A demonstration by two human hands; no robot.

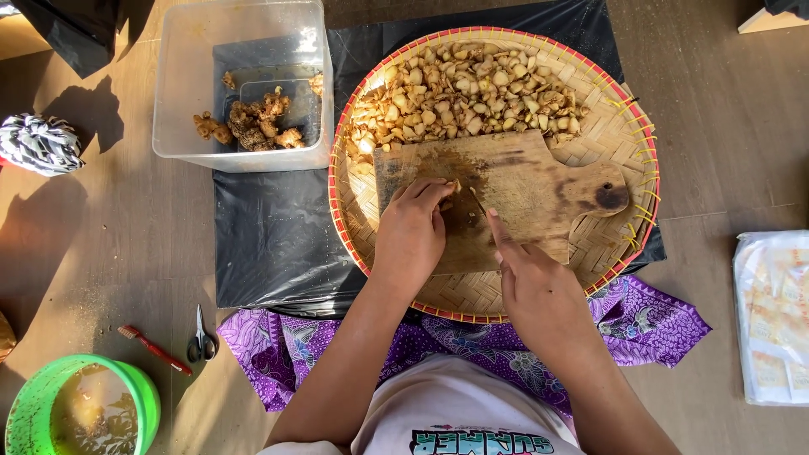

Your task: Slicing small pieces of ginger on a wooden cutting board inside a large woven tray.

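Note:
A wooden cutting board (539, 190) lies in a round woven tray (619, 135) with a red rim. My left hand (410, 232) rests on the board, its fingertips pinning a small piece of ginger (451, 192). My right hand (531, 282) grips a knife (479, 202), forefinger along its back, the blade set right beside the pinned piece. A heap of sliced ginger (463, 93) fills the far part of the tray.
A clear plastic tub (181, 84) with whole ginger roots (253, 122) stands at the far left on a black sheet (270, 236). Scissors (201, 337), a red toothbrush (153, 347) and a green bucket (143, 392) lie near left. A plastic packet (771, 312) sits right.

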